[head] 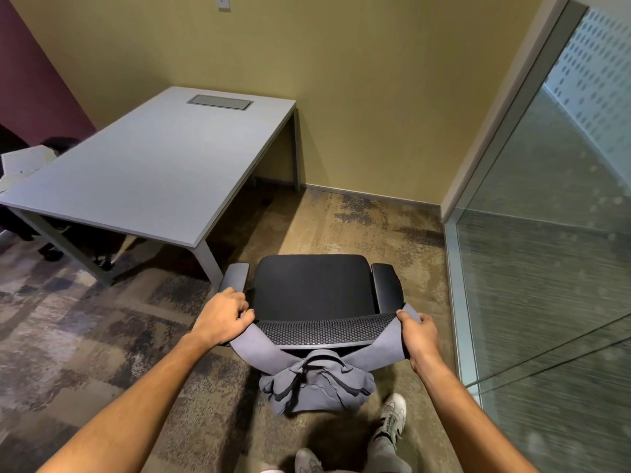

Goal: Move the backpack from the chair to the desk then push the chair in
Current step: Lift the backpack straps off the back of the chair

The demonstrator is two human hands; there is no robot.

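Observation:
A black office chair (312, 285) stands in front of me, its seat bare and its mesh backrest (324, 331) nearest to me. A grey garment (316, 384) is draped over the backrest and hangs down behind it. My left hand (223, 314) grips the backrest's left top corner over the garment. My right hand (420, 332) grips the right top corner the same way. The grey desk (146, 172) stands to the front left, its top bare apart from a cable hatch (220, 103). No backpack is visible.
A glass partition (546, 250) runs along the right side, close to the chair. Yellow wall behind the desk. Another dark chair (61, 145) and a white object (24, 163) sit beyond the desk's left edge. Patterned carpet floor; my shoes (391, 418) are below the chair.

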